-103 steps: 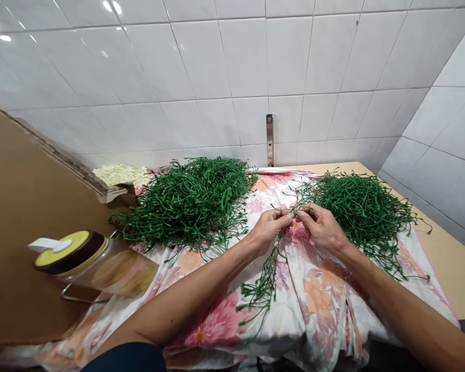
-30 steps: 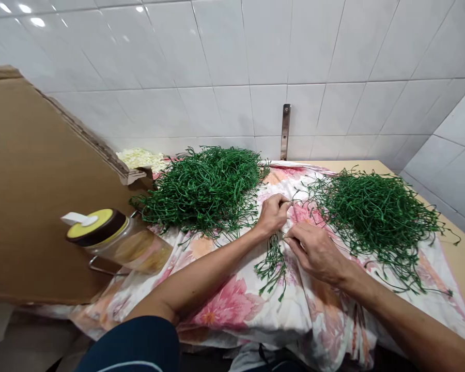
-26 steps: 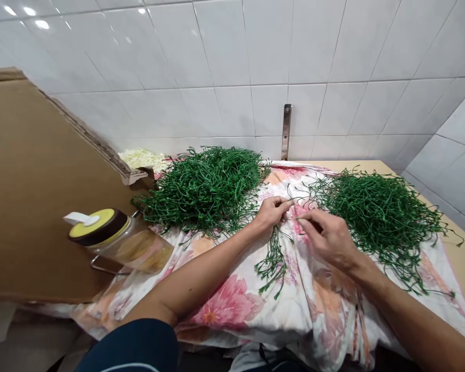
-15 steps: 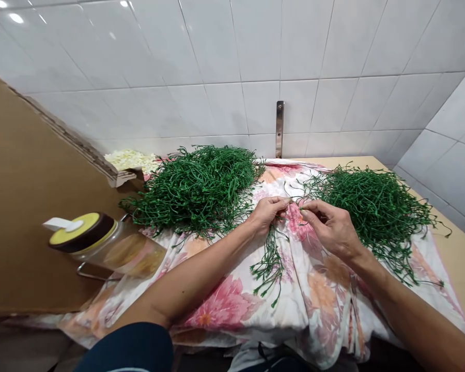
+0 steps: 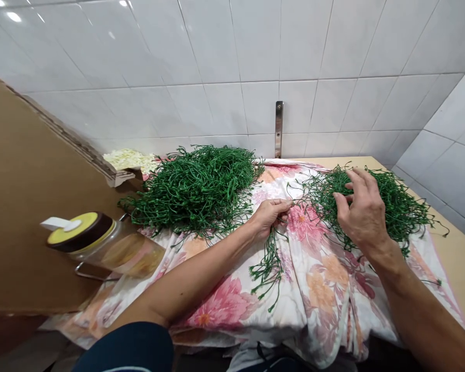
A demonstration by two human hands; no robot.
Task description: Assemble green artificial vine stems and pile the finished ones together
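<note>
My left hand (image 5: pixel 270 216) is closed round a small bunch of thin green stems (image 5: pixel 269 268), which hangs below it over the flowered cloth (image 5: pixel 236 305). Between its thumb and finger, a stem end pokes out to the right. My right hand (image 5: pixel 362 209) has its fingers apart and hovers over the right pile of green stems (image 5: pixel 401 206); nothing shows between its fingers. A bigger pile of the same green pieces (image 5: pixel 201 186) lies to the left, beyond my left forearm.
At the left stand a cardboard box (image 5: pixel 34 206) and a clear jar with a yellow and brown lid (image 5: pixel 81 231). Pale chopped pieces (image 5: pixel 129 160) lie at the back left. A metal strip (image 5: pixel 279 129) is fixed to the tiled wall (image 5: pixel 217 46) behind.
My right hand has left the spot beside my left hand, moved right to the right pile and opened. My left hand has hardly moved and still holds the bunch.
</note>
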